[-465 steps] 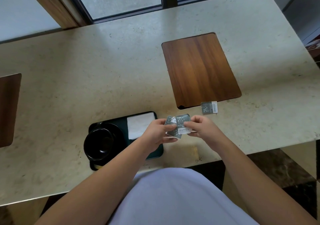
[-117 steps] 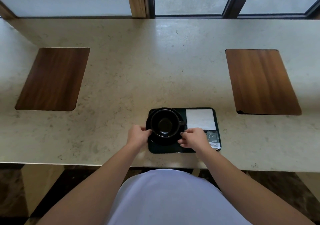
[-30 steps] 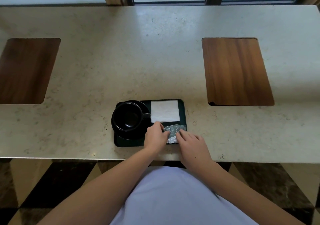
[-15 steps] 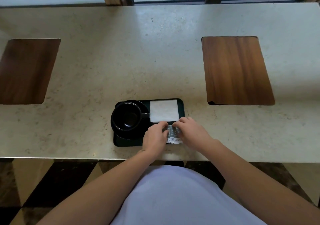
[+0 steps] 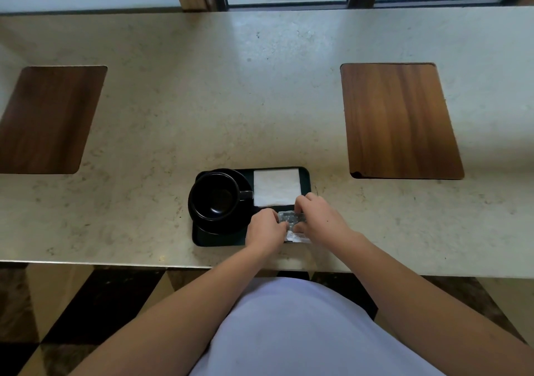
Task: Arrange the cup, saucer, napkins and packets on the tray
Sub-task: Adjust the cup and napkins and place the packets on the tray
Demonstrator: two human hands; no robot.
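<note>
both hands' fingers (image 5: 281, 224) pinch grey patterned packets (image 5: 290, 217) on the dark tray (image 5: 219, 239).

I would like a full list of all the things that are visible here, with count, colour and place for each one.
dark rectangular tray: one, black-green, near counter edge, centre.
black round saucer: one, on tray's left part.
black ceramic cup: one, on saucer, handle pointing right.
white folded napkin: count unclear, on tray's far right part.
grey patterned packets: several, on tray's near right part, between the hands.
wooden inlay panels: two, brown, left and right in the counter.
beige stone counter: one.
left hand: pinching packets.
right hand: pinching packets.
</note>
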